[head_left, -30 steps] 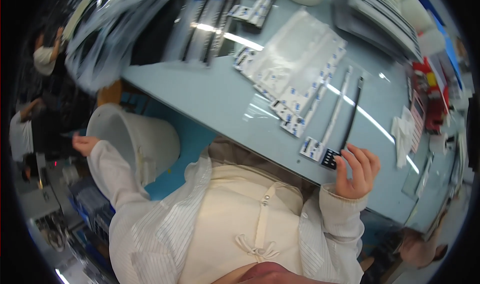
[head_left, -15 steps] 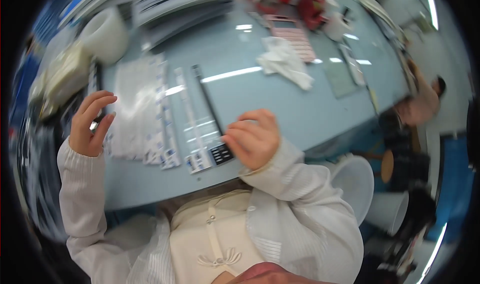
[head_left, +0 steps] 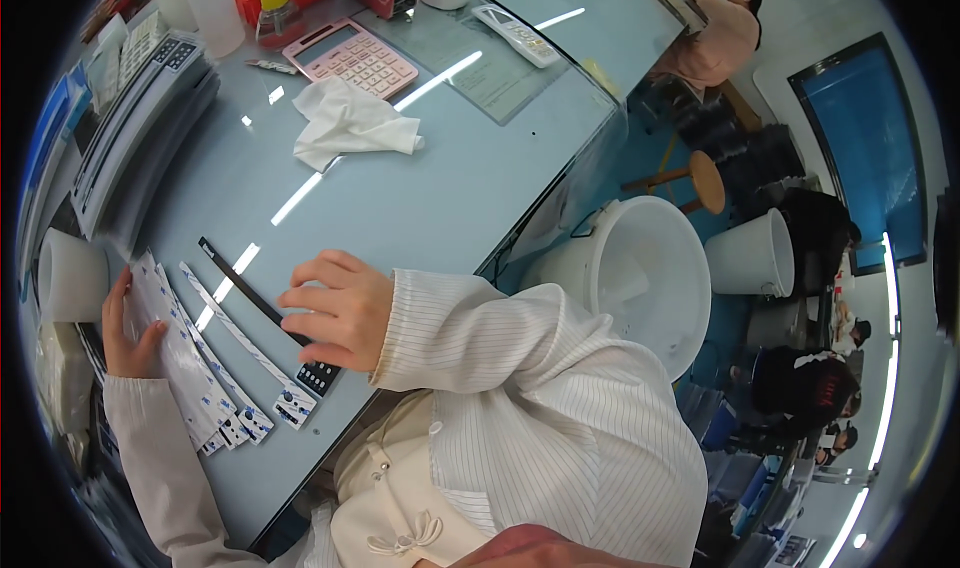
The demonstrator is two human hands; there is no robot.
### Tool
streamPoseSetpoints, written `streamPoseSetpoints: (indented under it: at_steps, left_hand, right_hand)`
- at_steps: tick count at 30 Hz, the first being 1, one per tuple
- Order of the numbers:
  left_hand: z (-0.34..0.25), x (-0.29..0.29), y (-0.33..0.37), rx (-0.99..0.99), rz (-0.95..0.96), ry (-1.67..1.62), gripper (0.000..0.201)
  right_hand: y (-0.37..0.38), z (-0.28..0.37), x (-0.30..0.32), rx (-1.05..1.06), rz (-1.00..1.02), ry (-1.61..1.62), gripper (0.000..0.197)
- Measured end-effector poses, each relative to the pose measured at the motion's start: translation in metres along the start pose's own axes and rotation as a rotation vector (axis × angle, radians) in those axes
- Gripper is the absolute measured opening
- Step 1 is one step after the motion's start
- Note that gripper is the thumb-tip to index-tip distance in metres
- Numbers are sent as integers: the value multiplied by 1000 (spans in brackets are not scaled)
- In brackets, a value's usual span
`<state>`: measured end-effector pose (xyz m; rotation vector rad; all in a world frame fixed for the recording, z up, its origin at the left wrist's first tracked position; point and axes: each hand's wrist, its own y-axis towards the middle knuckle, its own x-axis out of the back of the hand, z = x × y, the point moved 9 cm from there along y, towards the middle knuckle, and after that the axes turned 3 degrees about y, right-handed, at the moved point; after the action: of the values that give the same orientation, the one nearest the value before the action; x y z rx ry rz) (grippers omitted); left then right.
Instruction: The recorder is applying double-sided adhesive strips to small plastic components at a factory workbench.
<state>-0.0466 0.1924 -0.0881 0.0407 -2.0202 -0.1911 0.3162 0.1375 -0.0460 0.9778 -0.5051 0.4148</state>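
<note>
My left hand (head_left: 132,330) is at the left edge of a fanned stack of long whitish strips with blue-marked ends (head_left: 185,353), fingers apart, thumb lying over the top sheet. It appears to touch the stack without closing on it. A single white strip (head_left: 238,333) lies apart, to the right of the stack. Beside that is a black strip (head_left: 240,283) with a wider end panel (head_left: 318,376) of pale square marks. My right hand (head_left: 340,310) is over the black strip, palm down, fingers spread with nothing in them, covering part of it.
Crumpled white tissue (head_left: 350,128), a pink calculator (head_left: 355,60) and a white remote-like device (head_left: 515,36) lie farther back. Stacked grey panels (head_left: 140,138) and a white roll (head_left: 72,278) stand left. A white bucket (head_left: 655,278) is beside the table; a person (head_left: 710,38) sits beyond.
The view has swung right, so the table things appear farther left. My left hand has come down from above onto the stack's edge. My right hand's fingers have spread over the black strip.
</note>
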Motion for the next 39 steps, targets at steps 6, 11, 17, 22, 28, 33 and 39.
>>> streamPoseSetpoints:
  at_steps: [6,11,17,22,28,33,39]
  left_hand:
    - [-3,10,0,-112,-24,144,90]
    - [36,12,-6,16,-56,-10,99]
    - [-5,33,-1,-37,-122,28,91]
    - [-19,67,-15,8,-147,-36,64]
    - [-118,137,-35,-214,-222,-185,40]
    - [-213,150,-51,-469,-38,-35,31]
    - [-239,134,-50,-516,59,-55,37]
  right_hand:
    - [-15,15,-46,140,370,-8,51]
    - [-18,11,-55,28,461,-55,52]
    - [-7,16,-45,43,448,5,53]
    - [10,22,-25,117,356,34,52]
    - [67,23,16,72,288,310,49]
    - [116,17,12,-171,191,631,45]
    - [139,45,-6,-140,254,798,31]
